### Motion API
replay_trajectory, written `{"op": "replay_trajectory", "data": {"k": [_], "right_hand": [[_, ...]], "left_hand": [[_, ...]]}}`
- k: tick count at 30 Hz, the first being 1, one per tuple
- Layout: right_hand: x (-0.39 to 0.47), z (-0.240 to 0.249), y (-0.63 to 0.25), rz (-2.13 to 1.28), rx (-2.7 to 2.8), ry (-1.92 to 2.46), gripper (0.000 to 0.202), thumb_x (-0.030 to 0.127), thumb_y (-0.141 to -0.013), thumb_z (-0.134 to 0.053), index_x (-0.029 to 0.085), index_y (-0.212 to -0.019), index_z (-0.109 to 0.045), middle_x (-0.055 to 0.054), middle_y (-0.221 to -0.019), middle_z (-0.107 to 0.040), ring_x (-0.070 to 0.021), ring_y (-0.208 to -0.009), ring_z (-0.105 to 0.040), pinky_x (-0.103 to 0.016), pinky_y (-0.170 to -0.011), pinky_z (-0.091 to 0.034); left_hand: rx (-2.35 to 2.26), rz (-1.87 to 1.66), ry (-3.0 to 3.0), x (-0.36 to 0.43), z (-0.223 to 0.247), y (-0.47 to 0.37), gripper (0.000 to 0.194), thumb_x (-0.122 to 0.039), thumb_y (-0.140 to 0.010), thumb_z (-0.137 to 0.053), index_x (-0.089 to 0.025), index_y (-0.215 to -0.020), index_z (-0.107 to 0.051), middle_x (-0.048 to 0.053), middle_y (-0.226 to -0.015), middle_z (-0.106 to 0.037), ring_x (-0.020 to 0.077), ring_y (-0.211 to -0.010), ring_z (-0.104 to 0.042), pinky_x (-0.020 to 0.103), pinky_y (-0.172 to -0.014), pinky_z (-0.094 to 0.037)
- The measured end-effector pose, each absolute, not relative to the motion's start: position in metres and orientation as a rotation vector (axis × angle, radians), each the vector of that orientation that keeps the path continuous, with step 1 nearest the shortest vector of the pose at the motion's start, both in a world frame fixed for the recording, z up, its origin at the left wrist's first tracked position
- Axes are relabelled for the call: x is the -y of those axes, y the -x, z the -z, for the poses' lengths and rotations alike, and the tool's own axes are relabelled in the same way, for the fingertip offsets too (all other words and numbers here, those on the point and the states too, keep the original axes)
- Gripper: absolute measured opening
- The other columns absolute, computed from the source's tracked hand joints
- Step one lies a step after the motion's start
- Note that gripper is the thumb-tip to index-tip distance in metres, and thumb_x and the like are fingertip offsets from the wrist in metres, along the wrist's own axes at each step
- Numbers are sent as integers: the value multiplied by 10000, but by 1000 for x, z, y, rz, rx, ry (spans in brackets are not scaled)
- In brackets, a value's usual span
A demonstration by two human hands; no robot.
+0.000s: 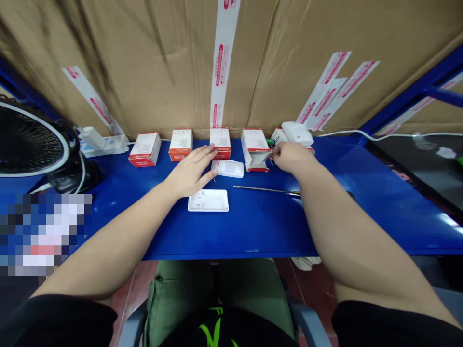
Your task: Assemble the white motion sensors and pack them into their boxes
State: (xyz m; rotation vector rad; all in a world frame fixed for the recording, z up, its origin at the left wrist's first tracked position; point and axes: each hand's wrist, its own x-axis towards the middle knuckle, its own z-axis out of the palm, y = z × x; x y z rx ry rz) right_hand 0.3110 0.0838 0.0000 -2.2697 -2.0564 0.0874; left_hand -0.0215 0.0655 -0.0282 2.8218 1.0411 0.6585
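Note:
My left hand (pixel 191 171) lies with its fingers stretched out, palm down, over the blue table. Its thumb reaches the near edge of a white plastic cover (pixel 228 168). Closer to me, below that hand, is a shallow white plastic back shell (pixel 208 201), inside facing up. My right hand (pixel 287 156) has its fingers bent together at small metal pieces (pixel 271 155); what they pinch is too small to make out. Beside it stands a red and white box (pixel 255 144), its front flap open. A long screwdriver (pixel 265 189) lies on the table, its handle partly hidden by my right forearm.
Several closed red and white boxes (pixel 181 143) line the back of the blue table (pixel 253 231). A white device (pixel 297 133) rests on another box at the right. To the left are a black fan (pixel 31 140) and a power strip (pixel 106 145). Cardboard (pixel 173 62) forms the back wall.

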Motion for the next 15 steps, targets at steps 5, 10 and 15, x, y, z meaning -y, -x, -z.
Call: {"op": "replay_trajectory", "data": {"k": [5,10,15], "right_hand": [[-84,-2,-307,-42,1916,2504,278,245,-959,-617,152,-1108,-834,-213,-1106,-832,-373,-1101,-795,-427,-864,-621],[-80,-8,-302,2,1918,2520,208,223,-904,-673,228,-1034,-835,-140,-1024,-834,-333,-1040,-787,-385,-813,-602],[-78,-11,-300,-63,1918,2532,183,211,-907,-675,240,-1017,-819,-90,-828,-790,-294,-877,-774,-362,-755,-569]], "left_hand": [[-1081,-538,-2788,-70,28,16,675,-547,-1166,-322,-89,-1625,-506,204,-1747,-453,337,-1654,-414,614,-1357,-369],[-1104,-553,-2777,-67,26,16,709,-574,-1158,-323,-63,-1602,-535,234,-1714,-494,364,-1631,-448,618,-1346,-387],[-1072,-546,-2771,-67,26,16,708,-597,-1144,-367,-78,-1585,-559,243,-1741,-446,386,-1655,-401,626,-1343,-389]]}}
